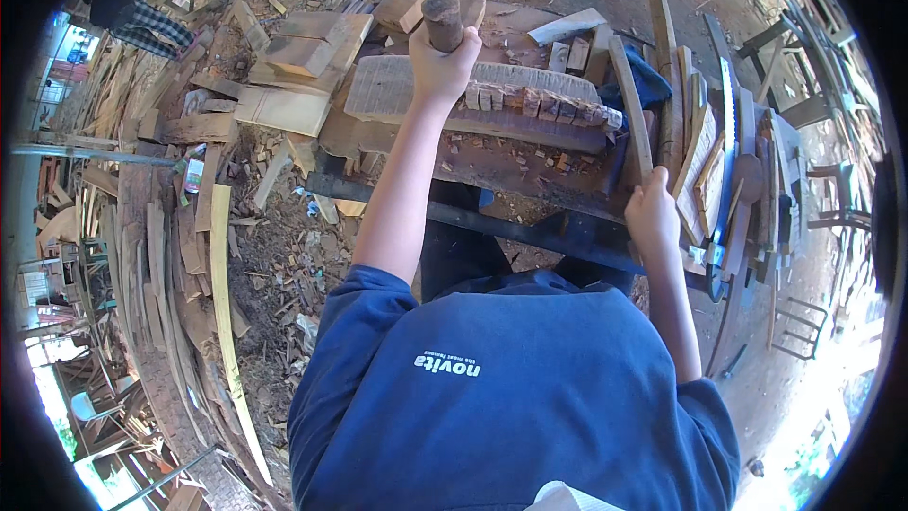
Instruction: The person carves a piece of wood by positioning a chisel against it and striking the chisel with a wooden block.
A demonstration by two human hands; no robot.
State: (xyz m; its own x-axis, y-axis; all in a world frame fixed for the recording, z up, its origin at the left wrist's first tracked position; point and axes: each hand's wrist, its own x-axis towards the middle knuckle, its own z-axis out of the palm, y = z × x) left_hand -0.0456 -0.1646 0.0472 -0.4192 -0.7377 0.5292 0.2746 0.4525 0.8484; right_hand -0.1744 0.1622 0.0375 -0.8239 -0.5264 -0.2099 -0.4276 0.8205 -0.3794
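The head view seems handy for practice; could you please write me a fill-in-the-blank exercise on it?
1. The ____ hand grips the brown cylinder.
2. The right hand holds a strip made of ____.
3. In the picture, the notched beam lies to the ____ of that strip.
4. The shirt is dark ____.

Missing words: left; wood; left; blue.

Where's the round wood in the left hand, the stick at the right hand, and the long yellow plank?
Round wood point(442, 23): head view, on its upper end.
Stick point(631, 106): head view, about halfway along.
Yellow plank point(226, 308): head view, near its middle.
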